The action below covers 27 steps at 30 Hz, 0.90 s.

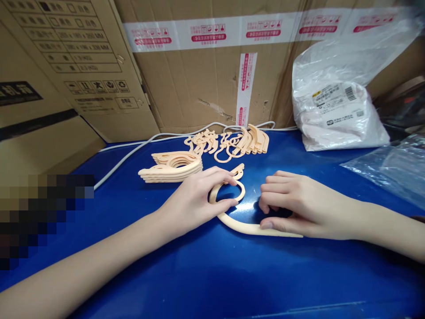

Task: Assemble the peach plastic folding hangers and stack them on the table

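Observation:
A cream plastic folding clothes hanger lies on the blue table, its curved arm reaching toward the right. My left hand is closed around its ring-shaped hook end, with thumb and fingers bent over the curve. My right hand has curled fingers, and its thumb rests on the hanger's arm; the palm hides part of the grip. Just beyond my left fingers lies another small cream piece, partly hidden. To the left of that sits a neat stack of cream hangers.
Behind are a pile of cream hook pieces and a group of curved arm pieces. A white cable runs along the back. Cardboard boxes wall the far and left sides. A white plastic bag stands at back right.

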Each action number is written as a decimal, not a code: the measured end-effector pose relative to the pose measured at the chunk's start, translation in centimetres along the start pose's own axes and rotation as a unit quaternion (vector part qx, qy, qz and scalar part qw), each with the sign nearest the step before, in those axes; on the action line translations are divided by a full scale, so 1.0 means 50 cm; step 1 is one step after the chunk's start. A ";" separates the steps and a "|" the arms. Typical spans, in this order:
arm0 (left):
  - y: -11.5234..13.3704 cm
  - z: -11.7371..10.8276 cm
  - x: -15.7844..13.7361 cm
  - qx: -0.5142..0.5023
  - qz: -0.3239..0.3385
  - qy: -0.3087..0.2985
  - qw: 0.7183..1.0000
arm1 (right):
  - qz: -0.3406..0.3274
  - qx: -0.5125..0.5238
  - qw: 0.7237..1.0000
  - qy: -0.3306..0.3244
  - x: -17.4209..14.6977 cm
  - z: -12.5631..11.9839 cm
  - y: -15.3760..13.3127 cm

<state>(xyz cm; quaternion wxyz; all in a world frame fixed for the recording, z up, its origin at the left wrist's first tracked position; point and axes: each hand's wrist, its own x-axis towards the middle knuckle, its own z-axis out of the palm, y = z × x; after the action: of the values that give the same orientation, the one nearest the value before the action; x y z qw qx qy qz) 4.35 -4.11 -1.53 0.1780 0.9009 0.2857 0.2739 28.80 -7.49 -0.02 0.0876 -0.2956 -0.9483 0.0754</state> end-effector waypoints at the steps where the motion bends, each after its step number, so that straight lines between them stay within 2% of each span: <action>1: 0.000 0.000 0.000 -0.001 -0.002 0.000 1.000 | 0.000 -0.002 1.000 0.000 0.000 0.000 0.000; 15: 0.001 0.002 -0.001 0.007 0.007 0.008 1.000 | -0.009 -0.028 0.999 0.021 -0.001 -0.002 0.001; 21: 0.003 0.002 -0.001 0.010 0.002 0.006 1.000 | 0.024 -0.138 0.986 0.095 -0.012 -0.027 0.019; 24: 0.002 0.002 -0.001 0.007 -0.002 0.007 1.000 | 0.062 -0.229 0.967 0.094 -0.018 -0.030 0.031; 27: 0.003 0.002 -0.001 0.004 -0.002 0.010 1.000 | 0.097 -0.253 0.960 0.072 -0.021 -0.023 0.036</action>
<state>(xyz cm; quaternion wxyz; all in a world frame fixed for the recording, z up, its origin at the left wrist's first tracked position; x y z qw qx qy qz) 4.46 -4.26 -1.57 0.1720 0.8984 0.2908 0.2807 30.86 -6.50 0.59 0.0704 -0.4032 -0.8944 -0.1803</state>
